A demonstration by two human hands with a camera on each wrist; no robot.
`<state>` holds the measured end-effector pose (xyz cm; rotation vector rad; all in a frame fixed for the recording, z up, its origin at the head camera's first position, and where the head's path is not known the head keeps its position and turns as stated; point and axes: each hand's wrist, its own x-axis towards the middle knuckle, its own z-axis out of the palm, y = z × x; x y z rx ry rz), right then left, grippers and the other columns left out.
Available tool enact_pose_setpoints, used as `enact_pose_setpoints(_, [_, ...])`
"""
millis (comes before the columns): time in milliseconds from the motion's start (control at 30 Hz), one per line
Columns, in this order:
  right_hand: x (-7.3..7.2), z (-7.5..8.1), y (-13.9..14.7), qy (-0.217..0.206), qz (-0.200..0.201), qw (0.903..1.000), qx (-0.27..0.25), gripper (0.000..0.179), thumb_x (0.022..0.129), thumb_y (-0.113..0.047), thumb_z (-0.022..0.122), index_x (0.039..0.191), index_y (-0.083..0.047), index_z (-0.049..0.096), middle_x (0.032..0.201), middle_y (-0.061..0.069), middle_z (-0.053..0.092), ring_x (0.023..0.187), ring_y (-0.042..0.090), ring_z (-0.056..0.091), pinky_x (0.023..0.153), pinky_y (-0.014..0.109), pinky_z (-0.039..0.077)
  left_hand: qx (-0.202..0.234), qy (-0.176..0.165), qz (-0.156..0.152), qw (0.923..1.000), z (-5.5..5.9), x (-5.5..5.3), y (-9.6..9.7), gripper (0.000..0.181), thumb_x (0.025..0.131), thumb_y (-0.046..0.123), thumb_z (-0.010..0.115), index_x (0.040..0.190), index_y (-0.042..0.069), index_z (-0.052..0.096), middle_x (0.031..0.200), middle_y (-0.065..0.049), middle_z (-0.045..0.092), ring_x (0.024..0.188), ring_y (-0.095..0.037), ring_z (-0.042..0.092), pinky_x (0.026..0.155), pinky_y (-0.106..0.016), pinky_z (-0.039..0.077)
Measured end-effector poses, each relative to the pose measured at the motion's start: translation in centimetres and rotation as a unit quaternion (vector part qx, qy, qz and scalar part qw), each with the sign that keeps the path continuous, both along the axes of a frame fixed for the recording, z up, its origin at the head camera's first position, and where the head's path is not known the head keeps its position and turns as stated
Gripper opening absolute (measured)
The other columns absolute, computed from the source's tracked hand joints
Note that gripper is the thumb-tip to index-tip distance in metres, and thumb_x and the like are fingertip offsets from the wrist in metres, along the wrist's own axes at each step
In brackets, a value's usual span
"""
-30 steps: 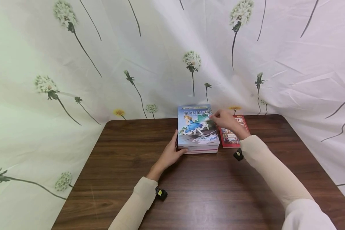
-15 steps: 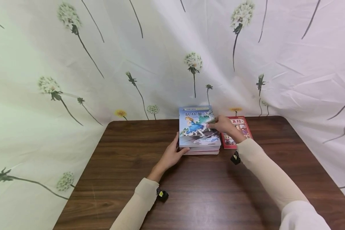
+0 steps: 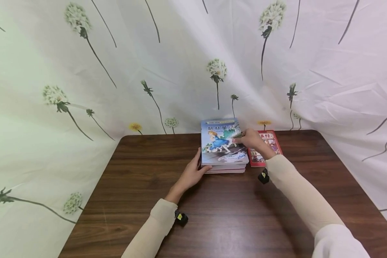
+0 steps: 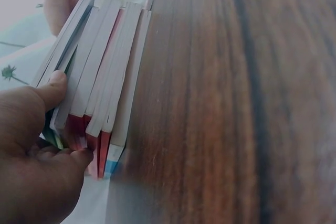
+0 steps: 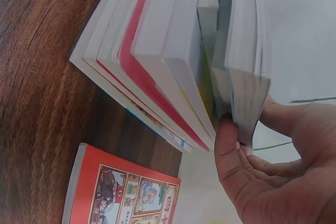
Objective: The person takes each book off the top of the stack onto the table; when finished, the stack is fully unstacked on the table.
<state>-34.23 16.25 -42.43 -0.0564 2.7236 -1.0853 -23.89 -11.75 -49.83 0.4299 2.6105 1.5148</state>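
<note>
Cloth (image 3: 180,64) lines the far worktop (image 3: 219,222) edge; left hand (image 3: 191,173) grips the stack (image 3: 226,169); right hand (image 3: 253,139) pinches its top book (image 3: 222,145) (likely bendy, slick; hold mid-edge).

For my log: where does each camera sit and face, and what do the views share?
Head: on the head, facing forward and down at the table, book stack and red book; shows left hand, right hand, sleeves.
Left wrist: worn there, facing the book stack's edges and the table; shows left hand, part of right hand.
Right wrist: worn there, facing the book stack's edges and red book; shows right hand.
Shared: the book stack in all three; the red book in head and right wrist.
</note>
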Motion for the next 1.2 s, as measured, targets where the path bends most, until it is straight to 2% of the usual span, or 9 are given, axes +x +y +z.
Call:
enact_pose_setpoints(133, [-0.4, 0.0, 0.4, -0.004, -0.007, 1.0, -0.002, 0.037, 0.1, -0.028, 0.076, 0.078, -0.009, 0.053, 0.073, 0.001, 0.045, 0.069, 0.016, 0.046, 0.061, 0.029, 0.041, -0.005, 0.012, -0.004, 0.9999, 0.0, -0.1, 0.1, 0.089, 0.107, 0.028, 0.067, 0.172, 0.01, 0.009, 0.18, -0.012, 0.006, 0.165, -0.033, 0.017, 0.13, -0.05, 0.031])
enact_pose_setpoints(300, [-0.4, -0.1, 1.1, -0.018, -0.011, 0.9994, -0.029, 0.035, 0.102, -0.024, 0.073, 0.076, -0.009, 0.053, 0.075, 0.002, 0.051, 0.07, 0.016, 0.05, 0.069, 0.034, 0.049, -0.006, 0.021, -0.009, 0.9997, -0.3, -0.3, 0.1, 0.084, 0.107, 0.021, 0.067, 0.172, 0.008, 0.014, 0.18, -0.01, 0.003, 0.165, -0.031, 0.017, 0.13, -0.049, 0.032])
enact_pose_setpoints(400, [-0.2, -0.1, 1.5, -0.03, -0.013, 0.9982, -0.051, 0.028, 0.103, -0.023, 0.07, 0.086, -0.004, 0.061, 0.082, 0.005, 0.057, 0.075, 0.018, 0.053, 0.073, 0.035, 0.051, -0.008, 0.021, -0.008, 0.9997, -0.4, -0.2, 0.2, 0.084, 0.108, 0.022, 0.066, 0.172, 0.008, 0.013, 0.18, -0.012, 0.004, 0.165, -0.032, 0.016, 0.131, -0.05, 0.029])
enact_pose_setpoints(467, [0.1, 0.0, 1.6, -0.036, -0.018, 0.9973, -0.062, 0.026, 0.105, -0.024, 0.068, 0.101, 0.002, 0.065, 0.091, 0.009, 0.061, 0.081, 0.02, 0.055, 0.075, 0.034, 0.05, -0.007, 0.018, -0.005, 0.9998, -0.3, -0.2, 0.3, 0.084, 0.108, 0.024, 0.065, 0.172, 0.008, 0.014, 0.18, -0.013, 0.005, 0.165, -0.032, 0.015, 0.132, -0.053, 0.027])
enact_pose_setpoints(633, [0.4, 0.1, 2.0, -0.051, -0.018, 0.9945, -0.09, 0.042, 0.107, -0.025, 0.065, 0.128, 0.011, 0.064, 0.107, 0.015, 0.066, 0.091, 0.022, 0.06, 0.082, 0.032, 0.051, 0.003, 0.009, -0.005, 0.9999, -0.1, -0.1, 0.3, 0.08, 0.109, 0.028, 0.062, 0.172, 0.011, 0.016, 0.181, -0.01, 0.005, 0.166, -0.035, 0.015, 0.132, -0.059, 0.023])
enact_pose_setpoints(767, [0.6, 0.0, 2.4, -0.074, -0.006, 0.987, -0.142, 0.039, 0.107, -0.02, 0.063, 0.13, 0.012, 0.063, 0.101, 0.011, 0.069, 0.086, 0.017, 0.065, 0.079, 0.029, 0.056, 0.0, 0.002, -0.008, 1.0, -0.1, 0.0, 0.2, 0.078, 0.11, 0.033, 0.06, 0.172, 0.014, 0.016, 0.181, -0.004, 0.003, 0.166, -0.035, 0.014, 0.131, -0.061, 0.023])
enact_pose_setpoints(933, [0.9, 0.3, 3.3, -0.094, 0.002, 0.9729, -0.211, 0.036, 0.109, -0.014, 0.058, 0.133, 0.013, 0.058, 0.092, 0.004, 0.069, 0.078, 0.011, 0.068, 0.072, 0.026, 0.058, -0.002, 0.003, -0.01, 0.9999, -0.1, 0.0, 0.2, 0.078, 0.11, 0.037, 0.058, 0.172, 0.013, 0.017, 0.181, -0.004, 0.003, 0.165, -0.036, 0.015, 0.131, -0.061, 0.023])
enact_pose_setpoints(1100, [1.4, 0.8, 4.0, -0.077, -0.02, 0.9677, -0.239, 0.048, 0.109, -0.013, 0.058, 0.148, 0.013, 0.046, 0.105, 0.008, 0.067, 0.081, 0.01, 0.068, 0.072, 0.025, 0.059, -0.007, 0.005, 0.002, 1.0, 0.1, 0.0, 0.3, 0.077, 0.11, 0.037, 0.057, 0.171, 0.012, 0.018, 0.18, -0.004, 0.006, 0.165, -0.035, 0.016, 0.132, -0.057, 0.023])
enact_pose_setpoints(1200, [1.7, 1.1, 4.5, -0.058, -0.038, 0.9676, -0.243, 0.053, 0.109, -0.013, 0.059, 0.152, 0.011, 0.043, 0.106, 0.008, 0.064, 0.077, 0.009, 0.067, 0.068, 0.024, 0.058, -0.012, 0.012, 0.005, 0.9998, 0.1, -0.1, 0.4, 0.076, 0.111, 0.036, 0.056, 0.171, 0.01, 0.018, 0.18, -0.006, 0.007, 0.164, -0.036, 0.018, 0.132, -0.057, 0.023])
